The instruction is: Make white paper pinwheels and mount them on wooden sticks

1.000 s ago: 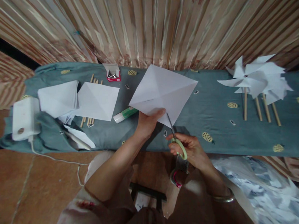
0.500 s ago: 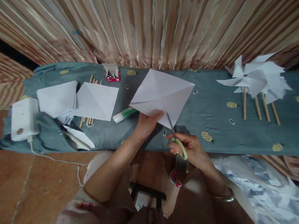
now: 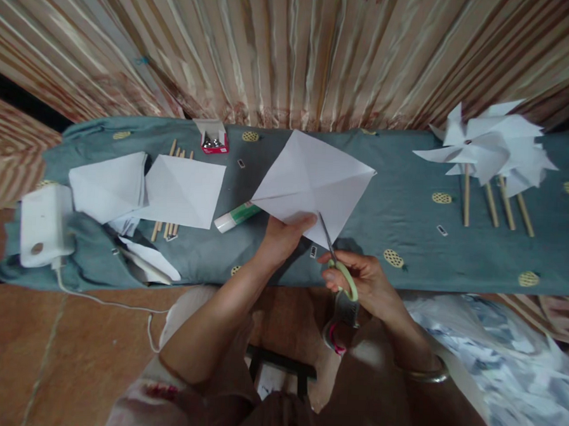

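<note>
A creased square of white paper (image 3: pixel 315 170) is held up over the cloth, one corner pointing toward me. My left hand (image 3: pixel 285 240) pinches its near left edge, thumb on top and the fingers hidden underneath. In my right hand (image 3: pixel 362 277) are scissors (image 3: pixel 349 283) with light green handles. Their dark blades run in from the near corner along a crease toward the paper's middle, the tip close to my left thumb. A slit shows along the crease on the left side. Under the paper's left corner lies a green and white glue stick (image 3: pixel 236 217).
Left on the cloth (image 3: pixel 399 200) are stacked paper squares (image 3: pixel 107 184), a single sheet (image 3: pixel 185 192) over wooden sticks (image 3: pixel 172 147), a red box of pins (image 3: pixel 214 142) and a white power adapter (image 3: pixel 45 223). Paper pinwheels (image 3: pixel 495 144) lie right; a plastic bag (image 3: pixel 500 370) sits below.
The paper has turned slightly and shifted a little right in my left hand. My right hand and the scissors have moved only slightly.
</note>
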The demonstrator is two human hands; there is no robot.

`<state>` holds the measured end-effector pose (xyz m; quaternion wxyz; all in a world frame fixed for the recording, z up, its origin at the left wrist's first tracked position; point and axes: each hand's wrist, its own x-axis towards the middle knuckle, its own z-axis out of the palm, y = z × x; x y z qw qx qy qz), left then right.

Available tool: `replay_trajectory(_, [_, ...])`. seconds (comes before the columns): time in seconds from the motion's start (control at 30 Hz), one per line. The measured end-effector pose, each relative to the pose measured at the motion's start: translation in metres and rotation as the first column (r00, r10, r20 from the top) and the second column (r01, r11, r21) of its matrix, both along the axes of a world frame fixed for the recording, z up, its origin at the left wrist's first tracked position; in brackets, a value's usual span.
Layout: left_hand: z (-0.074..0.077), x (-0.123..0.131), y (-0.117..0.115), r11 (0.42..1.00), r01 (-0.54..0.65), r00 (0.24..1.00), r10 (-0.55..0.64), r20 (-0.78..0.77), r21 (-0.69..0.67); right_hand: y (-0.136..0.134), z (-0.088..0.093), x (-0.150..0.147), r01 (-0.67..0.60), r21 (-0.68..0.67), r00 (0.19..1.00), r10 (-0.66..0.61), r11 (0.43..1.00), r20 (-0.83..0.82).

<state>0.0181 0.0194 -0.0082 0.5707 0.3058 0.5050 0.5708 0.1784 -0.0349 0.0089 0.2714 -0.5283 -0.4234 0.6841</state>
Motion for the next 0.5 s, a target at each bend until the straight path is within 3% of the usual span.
replay_trajectory(0.2, [0.0002, 0.0017, -0.0028, 0.999, 0.033, 0.999, -0.034, -0.038, -0.019, 0.0016, 0.0011, 0.0002, -0.034, 0.04, 0.999, 0.032, 0.999, 0.032])
replay_trajectory(0.5, [-0.002, 0.002, -0.0045, 0.999, 0.041, 0.998, -0.042, -0.039, -0.035, 0.0047, 0.0087, -0.0037, 0.022, -0.04, 1.0, -0.022, 0.999, 0.001])
